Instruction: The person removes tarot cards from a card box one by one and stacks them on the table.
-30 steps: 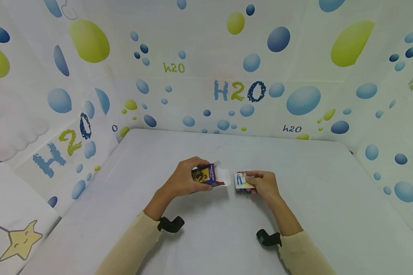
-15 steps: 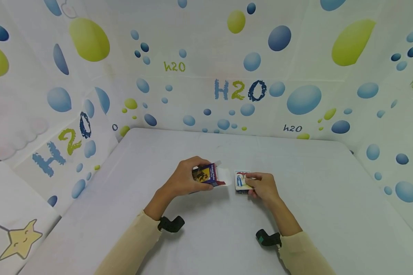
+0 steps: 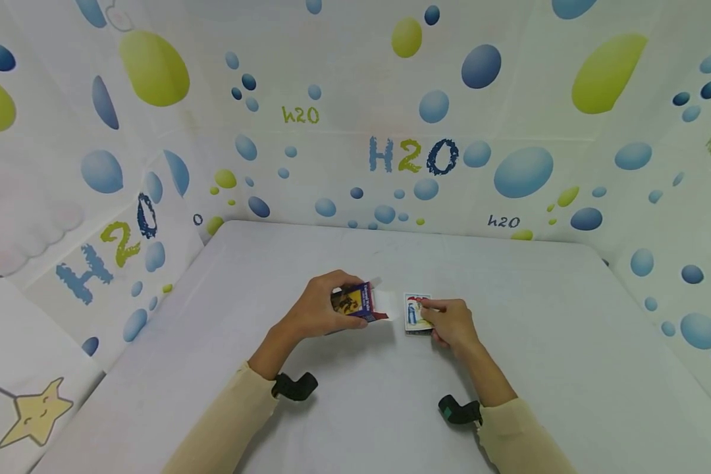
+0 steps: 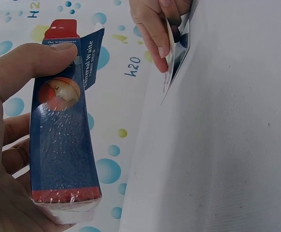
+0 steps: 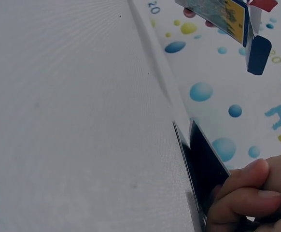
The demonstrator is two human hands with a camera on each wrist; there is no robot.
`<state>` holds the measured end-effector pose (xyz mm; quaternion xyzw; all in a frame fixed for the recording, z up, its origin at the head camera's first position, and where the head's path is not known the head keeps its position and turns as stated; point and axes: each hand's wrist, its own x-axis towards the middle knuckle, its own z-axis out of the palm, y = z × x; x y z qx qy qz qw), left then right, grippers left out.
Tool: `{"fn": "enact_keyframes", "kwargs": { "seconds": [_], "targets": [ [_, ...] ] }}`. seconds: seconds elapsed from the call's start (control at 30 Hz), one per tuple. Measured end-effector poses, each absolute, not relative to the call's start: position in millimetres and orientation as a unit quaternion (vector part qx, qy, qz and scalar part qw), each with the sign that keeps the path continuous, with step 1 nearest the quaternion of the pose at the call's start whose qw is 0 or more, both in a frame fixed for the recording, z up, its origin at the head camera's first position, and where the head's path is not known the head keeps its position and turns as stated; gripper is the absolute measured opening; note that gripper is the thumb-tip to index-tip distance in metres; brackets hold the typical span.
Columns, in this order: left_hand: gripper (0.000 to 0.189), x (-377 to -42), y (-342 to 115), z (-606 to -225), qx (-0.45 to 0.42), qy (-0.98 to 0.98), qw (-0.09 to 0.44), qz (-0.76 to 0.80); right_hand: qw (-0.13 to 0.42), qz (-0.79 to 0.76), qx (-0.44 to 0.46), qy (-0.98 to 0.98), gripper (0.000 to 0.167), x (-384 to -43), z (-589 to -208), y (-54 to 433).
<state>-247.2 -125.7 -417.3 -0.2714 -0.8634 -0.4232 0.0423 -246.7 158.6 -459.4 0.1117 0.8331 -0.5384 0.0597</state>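
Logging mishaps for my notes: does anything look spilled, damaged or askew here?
Nothing looks spilled or plainly damaged. The box in the left hand has its flaps sticking out, and a wedge-shaped gap shows under the picture card in the right hand, but both look like ordinary handling.

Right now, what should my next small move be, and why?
Probably lower the face-up card with the right hand: in the right wrist view, a gap seems to separate its edge from the lower card. The left hand holds the open box off to the side.
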Motion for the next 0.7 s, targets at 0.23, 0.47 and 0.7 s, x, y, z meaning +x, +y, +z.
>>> {"fn": "enact_keyframes", "kwargs": {
  "seconds": [0.23, 0.47, 0.7],
  "targets": [
    [0.065, -246.9, -126.3, -418.4, -0.271, -0.863, 0.041, -0.424, 0.049, -0.479, 0.107, 0.870, 0.030, -247.9, -459.0, 156.6],
    [0.064, -247.0, -127.0, -420.0, -0.271, -0.863, 0.043, -0.425, 0.045, -0.417, 0.080, 0.904, 0.030, -250.0, -458.7, 156.7],
    [0.065, -247.2, -126.7, -419.1, -0.274, -0.861, 0.041, -0.427, 0.046, -0.372, 0.053, 0.926, 0.030, -246.9, -453.4, 156.7]
  ]
}}
